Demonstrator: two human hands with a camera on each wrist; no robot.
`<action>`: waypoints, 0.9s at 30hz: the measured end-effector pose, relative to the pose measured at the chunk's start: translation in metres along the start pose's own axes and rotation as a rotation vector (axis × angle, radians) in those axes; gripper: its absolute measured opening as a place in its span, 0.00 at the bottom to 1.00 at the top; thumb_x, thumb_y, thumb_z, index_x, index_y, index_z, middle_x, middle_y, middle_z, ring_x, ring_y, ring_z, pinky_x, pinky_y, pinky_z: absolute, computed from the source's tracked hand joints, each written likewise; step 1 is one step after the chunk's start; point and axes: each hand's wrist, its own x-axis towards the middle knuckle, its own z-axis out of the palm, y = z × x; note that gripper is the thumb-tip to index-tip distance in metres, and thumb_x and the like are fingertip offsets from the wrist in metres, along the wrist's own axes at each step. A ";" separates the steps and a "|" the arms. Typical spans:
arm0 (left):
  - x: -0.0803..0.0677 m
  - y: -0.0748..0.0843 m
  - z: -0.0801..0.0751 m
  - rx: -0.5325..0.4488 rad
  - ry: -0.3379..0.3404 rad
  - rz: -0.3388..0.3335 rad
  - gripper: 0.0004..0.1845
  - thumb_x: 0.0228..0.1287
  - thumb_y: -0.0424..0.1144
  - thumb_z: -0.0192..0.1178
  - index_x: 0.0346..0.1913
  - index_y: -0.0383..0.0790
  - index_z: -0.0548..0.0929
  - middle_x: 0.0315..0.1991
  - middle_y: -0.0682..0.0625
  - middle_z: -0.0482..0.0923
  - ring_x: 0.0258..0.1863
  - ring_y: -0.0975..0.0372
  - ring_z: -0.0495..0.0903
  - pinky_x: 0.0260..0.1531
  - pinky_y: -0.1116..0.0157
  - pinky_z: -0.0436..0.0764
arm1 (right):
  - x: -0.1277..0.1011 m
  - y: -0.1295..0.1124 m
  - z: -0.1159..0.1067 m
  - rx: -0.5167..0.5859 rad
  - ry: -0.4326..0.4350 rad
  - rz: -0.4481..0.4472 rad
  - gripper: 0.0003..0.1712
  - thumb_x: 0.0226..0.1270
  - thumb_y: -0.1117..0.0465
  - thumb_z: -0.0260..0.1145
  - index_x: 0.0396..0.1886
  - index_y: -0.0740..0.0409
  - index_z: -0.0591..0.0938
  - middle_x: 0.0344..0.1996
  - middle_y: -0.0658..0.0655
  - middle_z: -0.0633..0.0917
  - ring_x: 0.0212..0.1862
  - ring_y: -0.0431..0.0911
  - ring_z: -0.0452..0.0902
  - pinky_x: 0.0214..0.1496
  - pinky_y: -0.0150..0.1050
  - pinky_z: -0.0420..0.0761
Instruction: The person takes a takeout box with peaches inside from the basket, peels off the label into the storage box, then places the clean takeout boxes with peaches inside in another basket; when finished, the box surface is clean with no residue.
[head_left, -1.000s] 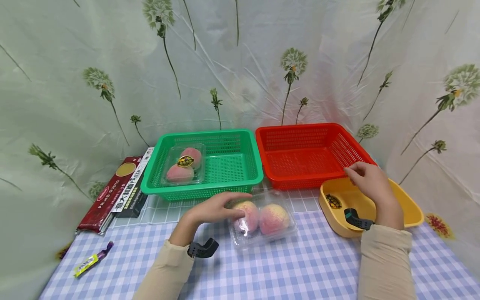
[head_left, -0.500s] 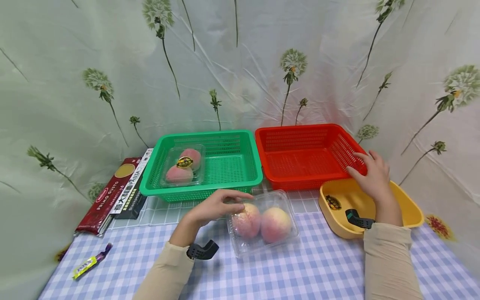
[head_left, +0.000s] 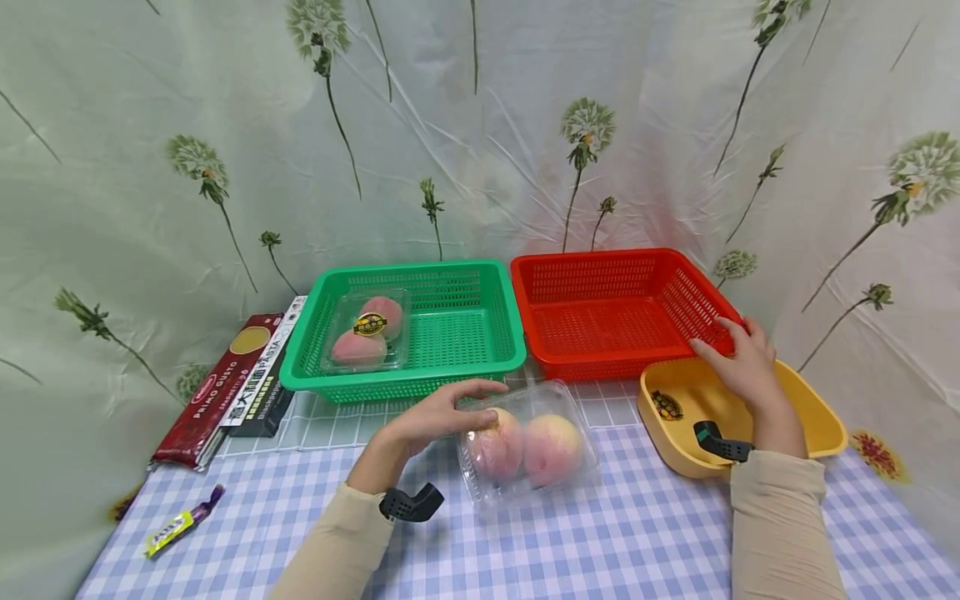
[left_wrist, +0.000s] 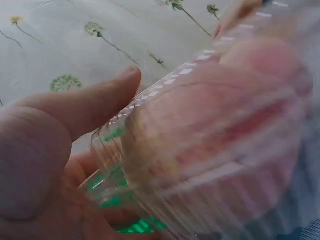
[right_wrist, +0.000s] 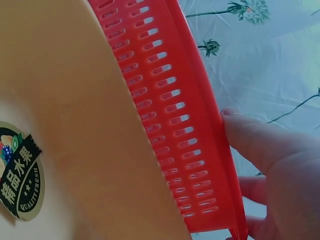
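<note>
Peaches' clear ridged clamshell (head_left: 528, 446) gripped by left hand (head_left: 438, 414); right hand (head_left: 737, 363) clasps slotted red basket (head_left: 611, 310) rim.

Two baskets are sitting at the tabletop's far edge, one green (head_left: 420, 333), one red (head_left: 611, 310). Two clear peach boxes (head_left: 528, 446) (head_left: 367, 331) are showing, two peaches in each. One yellow tub (head_left: 813, 417), two pasta packets (head_left: 217, 387) (head_left: 262, 375), one wrapper (head_left: 180, 523).

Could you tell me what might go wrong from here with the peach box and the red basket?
The left hand grips the clear peach box by one end only, so it could tilt or slip, or its lid could pop open. The right hand holds the red basket by its rim; a pull might knock the yellow tub lying close against it.
</note>
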 end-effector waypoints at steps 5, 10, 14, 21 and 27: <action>0.000 -0.003 0.002 -0.016 -0.070 -0.062 0.35 0.69 0.51 0.61 0.75 0.49 0.65 0.72 0.44 0.66 0.72 0.49 0.65 0.67 0.45 0.69 | 0.001 0.002 0.000 0.043 -0.033 0.000 0.48 0.76 0.39 0.51 0.75 0.74 0.54 0.76 0.75 0.28 0.73 0.80 0.26 0.67 0.80 0.44; 0.001 -0.007 0.004 -0.045 -0.124 -0.098 0.36 0.70 0.54 0.59 0.77 0.52 0.61 0.74 0.43 0.63 0.72 0.46 0.65 0.69 0.44 0.66 | 0.002 0.006 0.001 0.063 -0.040 0.001 0.47 0.76 0.39 0.50 0.75 0.75 0.55 0.76 0.74 0.26 0.73 0.81 0.26 0.68 0.79 0.41; 0.002 -0.008 0.007 -0.038 -0.122 -0.095 0.32 0.71 0.53 0.58 0.75 0.55 0.66 0.77 0.44 0.59 0.73 0.45 0.63 0.69 0.43 0.65 | 0.003 0.007 0.002 0.079 -0.040 0.006 0.46 0.76 0.40 0.51 0.74 0.75 0.56 0.76 0.73 0.25 0.73 0.80 0.26 0.68 0.79 0.40; 0.006 -0.009 0.011 -0.100 -0.108 -0.099 0.27 0.73 0.47 0.57 0.72 0.50 0.70 0.75 0.44 0.62 0.69 0.49 0.67 0.63 0.53 0.73 | 0.002 0.008 0.003 0.112 -0.032 0.003 0.44 0.76 0.41 0.52 0.73 0.74 0.59 0.77 0.71 0.26 0.74 0.80 0.27 0.69 0.79 0.40; 0.009 -0.010 0.013 -0.180 -0.081 -0.104 0.28 0.72 0.47 0.57 0.72 0.49 0.70 0.69 0.44 0.70 0.57 0.56 0.77 0.56 0.59 0.78 | 0.002 0.009 0.004 0.150 -0.028 -0.015 0.42 0.76 0.42 0.52 0.71 0.74 0.61 0.77 0.72 0.26 0.74 0.79 0.27 0.69 0.78 0.39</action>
